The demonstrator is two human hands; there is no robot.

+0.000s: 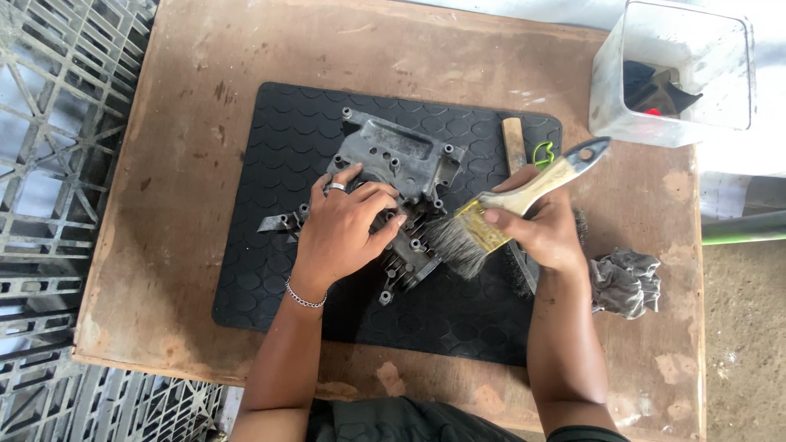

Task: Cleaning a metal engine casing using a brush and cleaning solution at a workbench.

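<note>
The left hand [342,227] lies palm down on a grey metal engine casing [399,176], fingers curled over its upper face and pressing it in place; a ring sits on one finger and a chain bracelet circles the wrist. The casing, a cast part with bolt holes and ribbed edges, rests near the middle of a black rubber mat [278,147] with a hexagon pattern, which covers much of the worn wooden tabletop [188,82].

The right hand [544,227] is closed around the pale handle of a paintbrush [503,214], gripping it near the brass-coloured ferrule. The brush is tilted, its handle pointing up and to the right, and its dark bristles touch the right-hand edge of the casing, just beside the left hand's fingertips.

Under the right hand lies a wire brush [514,143] with a wooden handle, partly hidden. A small green clip [544,153] lies on the mat beside that handle. A crumpled grey rag [626,281] sits on the tabletop right of the right wrist. A cut-open translucent plastic container [667,123] stands at the far right corner, dark items inside. A grey plastic crate lattice [57,164] shows to the left of the tabletop.
</note>
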